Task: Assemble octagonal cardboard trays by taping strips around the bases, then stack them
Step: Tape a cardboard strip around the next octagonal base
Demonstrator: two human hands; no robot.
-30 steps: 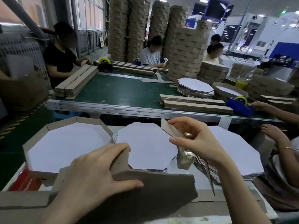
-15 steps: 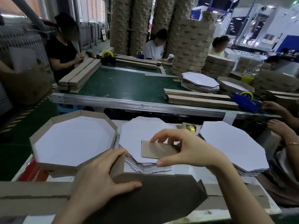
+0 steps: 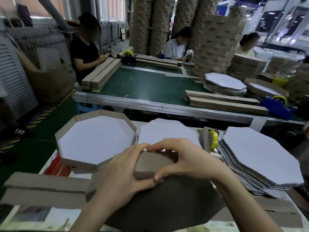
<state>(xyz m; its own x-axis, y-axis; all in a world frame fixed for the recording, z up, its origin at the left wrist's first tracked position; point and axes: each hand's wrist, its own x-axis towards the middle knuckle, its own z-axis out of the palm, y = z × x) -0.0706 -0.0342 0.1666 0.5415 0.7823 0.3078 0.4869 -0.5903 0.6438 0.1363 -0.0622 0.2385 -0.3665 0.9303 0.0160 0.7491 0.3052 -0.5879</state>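
Note:
A brown octagonal base (image 3: 167,203) lies upside down in front of me with a cardboard strip (image 3: 150,162) standing along its far edge. My left hand (image 3: 123,174) and my right hand (image 3: 182,158) both pinch that strip, fingertips almost meeting at its top and thumbs meeting at its lower edge. A finished tray (image 3: 95,139) with a white inside sits at the left. Two stacks of white octagonal bases stand behind: the middle stack (image 3: 167,131) and the right stack (image 3: 260,156). A yellow tape roll (image 3: 213,139) sits between them.
Loose flat strips (image 3: 45,190) lie at my left. Beyond is a green conveyor table (image 3: 142,86) with strip bundles (image 3: 222,101), a blue tape dispenser (image 3: 277,104) and another base stack (image 3: 224,82). Three people work there before tall tray columns (image 3: 217,44).
My right hand brought the strip's loose end down from above the middle stack to my left hand. Both hands now meet on the strip at the base's far edge.

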